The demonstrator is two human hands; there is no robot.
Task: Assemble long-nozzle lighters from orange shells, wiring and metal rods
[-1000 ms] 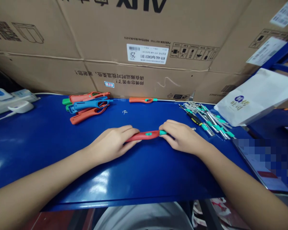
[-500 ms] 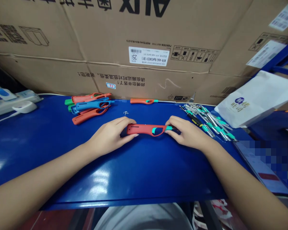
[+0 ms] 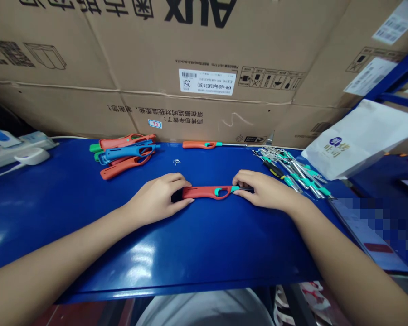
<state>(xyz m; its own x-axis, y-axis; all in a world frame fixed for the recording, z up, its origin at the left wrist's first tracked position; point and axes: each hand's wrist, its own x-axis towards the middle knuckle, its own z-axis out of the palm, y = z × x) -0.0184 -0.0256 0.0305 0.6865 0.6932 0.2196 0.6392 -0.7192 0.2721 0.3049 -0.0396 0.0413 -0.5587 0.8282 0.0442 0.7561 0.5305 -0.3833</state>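
A red long-nosed gas lighter (image 3: 204, 192) with a green trigger lies lengthwise between my hands, just over the blue table. My left hand (image 3: 159, 194) is closed on its handle end, thumb in front and fingers behind. At the green collar, my right hand (image 3: 260, 188) pinches the lighter where the metal nozzle starts; most of the nozzle is hidden by the fingers. Behind them, an orange lighter (image 3: 199, 145) with its nozzle fitted lies along the box. Left of it is a pile of orange, blue and green lighter casings (image 3: 127, 151).
Several metal nozzles with green parts (image 3: 299, 174) and a black-and-yellow screwdriver (image 3: 275, 170) lie on the right. A white paper bag (image 3: 357, 140) stands behind them. A big cardboard box (image 3: 149, 54) walls off the back. A power strip (image 3: 27, 145) sits far left.
Both hands and the red lighter have come slightly lower in view, toward me. The lighter tilts a little differently, its nozzle end now higher. Both holds stay the same.
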